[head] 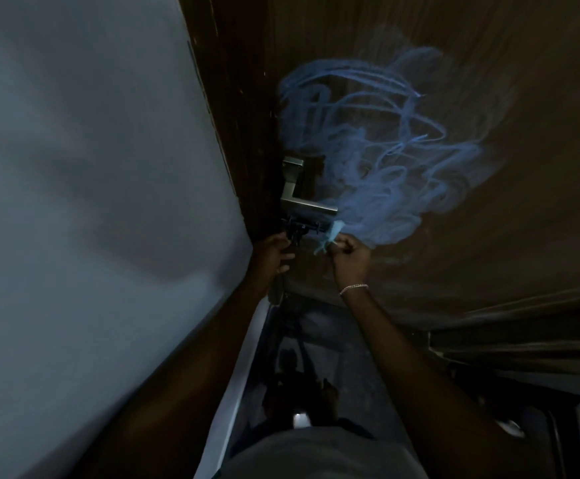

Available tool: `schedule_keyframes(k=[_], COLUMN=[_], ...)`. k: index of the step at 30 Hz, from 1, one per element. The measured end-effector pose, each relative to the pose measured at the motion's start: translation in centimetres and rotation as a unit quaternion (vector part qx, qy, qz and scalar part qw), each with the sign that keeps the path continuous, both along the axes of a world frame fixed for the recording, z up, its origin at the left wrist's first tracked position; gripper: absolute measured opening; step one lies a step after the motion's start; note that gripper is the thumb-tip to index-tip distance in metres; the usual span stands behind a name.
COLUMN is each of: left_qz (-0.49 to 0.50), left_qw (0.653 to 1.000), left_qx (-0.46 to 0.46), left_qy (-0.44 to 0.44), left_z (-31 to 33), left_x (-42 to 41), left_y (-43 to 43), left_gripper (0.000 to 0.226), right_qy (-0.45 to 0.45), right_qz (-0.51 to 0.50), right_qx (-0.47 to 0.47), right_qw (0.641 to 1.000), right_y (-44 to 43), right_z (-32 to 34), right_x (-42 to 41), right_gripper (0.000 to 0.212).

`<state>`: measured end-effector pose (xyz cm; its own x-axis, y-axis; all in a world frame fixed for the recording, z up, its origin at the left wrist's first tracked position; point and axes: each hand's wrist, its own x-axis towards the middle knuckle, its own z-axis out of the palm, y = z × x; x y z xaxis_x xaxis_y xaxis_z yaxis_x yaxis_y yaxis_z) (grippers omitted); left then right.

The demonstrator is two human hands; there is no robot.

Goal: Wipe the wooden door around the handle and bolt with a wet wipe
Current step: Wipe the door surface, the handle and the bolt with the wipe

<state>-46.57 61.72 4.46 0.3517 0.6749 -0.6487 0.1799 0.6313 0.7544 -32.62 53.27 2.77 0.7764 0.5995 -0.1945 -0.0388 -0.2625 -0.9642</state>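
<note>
My right hand (350,255) pinches the wet wipe (328,236), whether my left hand (273,252) grips the bolt (304,227) I cannot tell, and the wipe may snag there and tear

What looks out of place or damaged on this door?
A tangle of blue scribble sprawls over the wooden door, above and right of the handle, partly smeared. The right hand holds the wet wipe at its lower edge, beside the bolt.
</note>
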Motion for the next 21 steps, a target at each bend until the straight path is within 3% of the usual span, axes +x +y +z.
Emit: schedule_keyframes(k=[7, 11, 15, 19, 21], left_qz=[-0.017, 0.037, 0.006, 0.005, 0.025], left_qw=[0.998, 0.999, 0.999, 0.998, 0.998], left_qx=[-0.067, -0.038, 0.026, 0.061, 0.064], left_qy=[0.01, 0.013, 0.037, 0.024, 0.008], left_z=[-4.8, -5.9, -7.0, -7.5, -7.6], left_x=[2.4, 3.4, 2.0, 1.2, 1.0], left_y=[1.2, 1.7, 1.3, 1.1, 0.9], left_gripper=[0.043, 0.044, 0.04, 0.033, 0.029], right_qy=[0.03, 0.045, 0.059, 0.018, -0.024], right_qz=[0.013, 0.03, 0.011, 0.044, 0.057], right_qx=[0.006, 0.002, 0.004, -0.002, 0.0], right_qw=[0.999, 0.999, 0.998, 0.999, 0.998], right_y=[1.4, 0.9, 0.7, 1.3, 1.7], right_z=[-1.4, -2.2, -2.5, -1.6, -1.4], right_x=[-1.3, -0.7, 0.2, 0.2, 0.4], right_gripper=[0.023, 0.019, 0.022, 0.007, 0.014])
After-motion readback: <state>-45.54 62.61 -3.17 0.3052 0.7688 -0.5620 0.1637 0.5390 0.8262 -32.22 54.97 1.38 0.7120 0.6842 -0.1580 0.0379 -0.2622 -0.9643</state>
